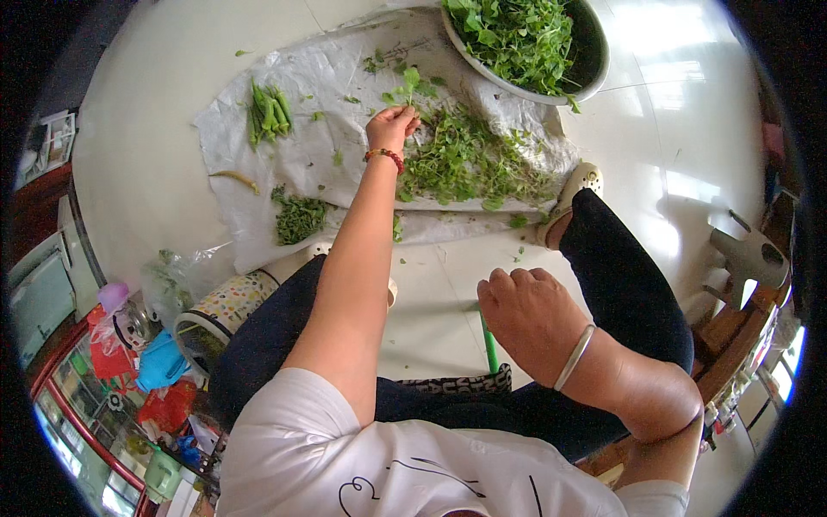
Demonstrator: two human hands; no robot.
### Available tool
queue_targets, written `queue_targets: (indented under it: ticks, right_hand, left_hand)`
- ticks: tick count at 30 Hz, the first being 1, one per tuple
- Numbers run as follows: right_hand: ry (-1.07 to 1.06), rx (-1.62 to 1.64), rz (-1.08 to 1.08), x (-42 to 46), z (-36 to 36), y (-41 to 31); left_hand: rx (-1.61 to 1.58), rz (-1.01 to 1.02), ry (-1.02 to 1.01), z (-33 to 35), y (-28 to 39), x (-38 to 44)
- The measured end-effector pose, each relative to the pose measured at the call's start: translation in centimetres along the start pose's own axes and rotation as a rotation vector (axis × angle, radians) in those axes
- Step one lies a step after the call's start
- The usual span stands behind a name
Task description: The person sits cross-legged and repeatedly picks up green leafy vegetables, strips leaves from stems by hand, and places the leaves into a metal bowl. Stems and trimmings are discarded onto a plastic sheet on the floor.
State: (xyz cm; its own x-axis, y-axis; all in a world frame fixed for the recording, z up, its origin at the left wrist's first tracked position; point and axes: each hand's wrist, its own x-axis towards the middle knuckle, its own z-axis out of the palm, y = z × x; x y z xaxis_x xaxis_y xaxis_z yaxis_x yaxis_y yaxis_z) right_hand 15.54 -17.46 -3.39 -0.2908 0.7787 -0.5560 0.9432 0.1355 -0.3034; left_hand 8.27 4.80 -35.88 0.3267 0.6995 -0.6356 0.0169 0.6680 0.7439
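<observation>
My left hand [393, 129], with a red beaded bracelet at its wrist, pinches a leafy green sprig [410, 83] by its stem. It is over a light plastic sheet [349, 142] spread on the floor. Right beside it lies a loose pile of leafy greens [459, 155]. My right hand [530, 310], wearing a metal bangle, hangs back near my right knee. Its fingers curl under and away from view, so anything in them is hidden. A grey basin [594, 58] heaped with picked greens [510, 39] stands beyond the pile, at the sheet's far right.
At the sheet's left are a bunch of okra [268, 113], one yellowish pod [238, 181] and a dark green bundle [300, 218]. A spotted bin [229, 300] and a clear plastic bag [174, 281] are by my left leg. A grey plastic stool [743, 258] is at right.
</observation>
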Motion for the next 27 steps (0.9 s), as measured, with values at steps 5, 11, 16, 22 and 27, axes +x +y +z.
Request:
queue_targets:
  ticks: [5, 11, 16, 22, 27]
  right_hand:
    - [-0.135, 0.019, -0.018, 0.0, -0.1, 0.0]
    - [0.007, 0.011, 0.012, -0.2, -0.3, 0.9]
    - [0.418, 0.159, 0.146, 0.2, -2.1, 2.6]
    - [0.973, 1.087, 0.173, 2.2, -4.0, 4.1]
    - [0.93, 1.477, 0.016, 3.1, -4.3, 3.2]
  left_hand:
    - [-0.182, -0.04, -0.176, -0.9, 2.4, -2.8]
    - [-0.205, 0.062, -0.266, -0.6, 7.4, -7.4]
    - [-0.114, 0.123, -0.504, 1.5, 14.3, -12.9]
    - [0.239, 0.332, -0.479, 4.6, 19.8, -21.1]
    - [0.378, 0.51, -0.464, 5.4, 20.8, -26.8]
